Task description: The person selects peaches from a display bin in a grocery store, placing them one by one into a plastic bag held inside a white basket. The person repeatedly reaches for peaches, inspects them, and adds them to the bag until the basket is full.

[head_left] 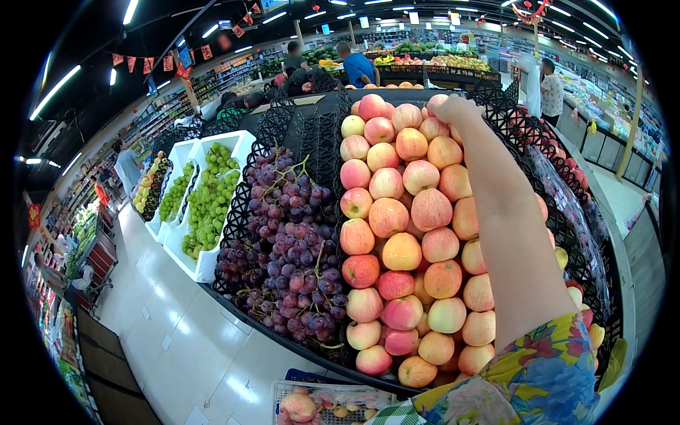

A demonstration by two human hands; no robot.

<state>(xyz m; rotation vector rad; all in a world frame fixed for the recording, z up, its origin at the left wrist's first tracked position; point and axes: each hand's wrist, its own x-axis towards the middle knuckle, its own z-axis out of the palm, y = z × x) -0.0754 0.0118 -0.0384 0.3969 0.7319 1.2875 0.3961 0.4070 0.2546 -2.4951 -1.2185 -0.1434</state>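
Observation:
My right arm stretches across a display of stacked red-yellow apples (419, 207). At the far end of the stack, my right hand (457, 109) has its fingers around an apple (438, 99), still level with the top row. Low in the picture, my left hand (314, 417) holds another apple (297, 406) from beneath, its fingers partly cut off by the lower rim. Under it is a light plastic crate (276, 390) with several apples inside. The apples are laid in close rows, and my forearm hides part of the right side.
Purple grapes (297, 255) adjoin the apples on the left, then green grapes (212, 191) in white foam boxes (204, 265). Black lattice dividers (531, 154) separate the fruit. Wrapped produce (568, 212) lies right. A person in blue (358, 66) stands beyond the display; tiled floor (175, 329) runs left.

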